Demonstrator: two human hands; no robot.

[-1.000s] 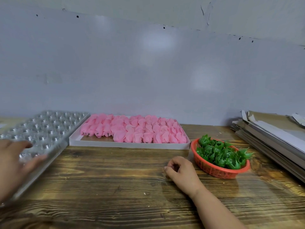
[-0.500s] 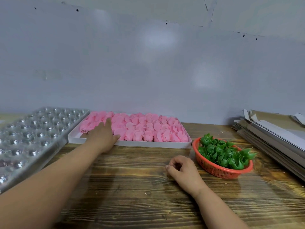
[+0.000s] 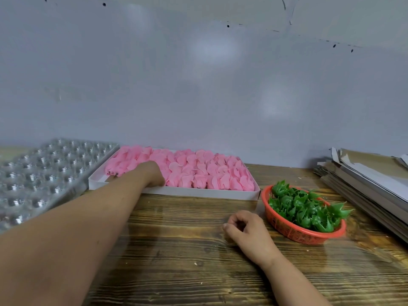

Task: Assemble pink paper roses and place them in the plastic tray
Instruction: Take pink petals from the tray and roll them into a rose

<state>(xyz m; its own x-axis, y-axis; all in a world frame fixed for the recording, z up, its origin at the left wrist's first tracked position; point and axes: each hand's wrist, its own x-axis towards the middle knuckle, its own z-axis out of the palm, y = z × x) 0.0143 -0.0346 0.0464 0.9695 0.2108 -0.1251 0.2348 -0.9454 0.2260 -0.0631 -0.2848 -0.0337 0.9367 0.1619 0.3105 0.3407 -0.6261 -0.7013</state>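
Observation:
Several pink paper rose heads fill a shallow white box at the back of the wooden table. My left hand reaches into the box's front left part, knuckles up, its fingertips buried among the roses and hidden. Resting on the table in front of the box is my right hand, fingers loosely curled with nothing in them. The clear plastic tray, with its rows of round cups, lies at the far left beside the box.
An orange mesh basket of green plastic calyxes sits just right of my right hand. A stack of flattened cardboard lines the right edge. A grey wall closes the back of the table.
My left hand left the plastic tray, swung right to the white box, then slid further right and dipped into the front roses. My right hand stayed put.

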